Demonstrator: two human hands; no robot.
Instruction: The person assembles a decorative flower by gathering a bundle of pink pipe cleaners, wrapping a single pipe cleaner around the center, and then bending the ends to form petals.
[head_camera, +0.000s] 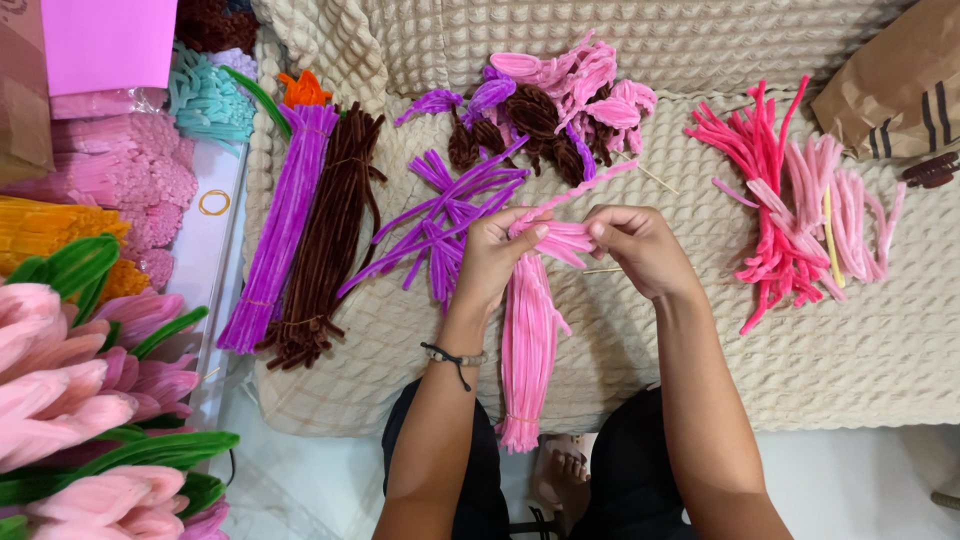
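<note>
My left hand (492, 256) and my right hand (640, 246) meet over a cream textured blanket (800, 350). Both pinch a bent pink pipe cleaner piece (560, 240), whose free end sticks up and to the right. Under my hands lies a long bundle of pink pipe cleaners (527, 345) reaching toward my lap. Loose purple pipe cleaners (440, 225) lie just left of my left hand. A black cord bracelet sits on my left wrist.
Tied purple (280, 230) and brown (330, 240) bundles lie at left. Finished pink, purple and brown shapes (560, 105) sit at the back. Hot pink and pale pink pieces (800, 210) lie right, a brown paper bag (900, 85) beyond. Pink pipe-cleaner flowers (90, 400) fill the lower left.
</note>
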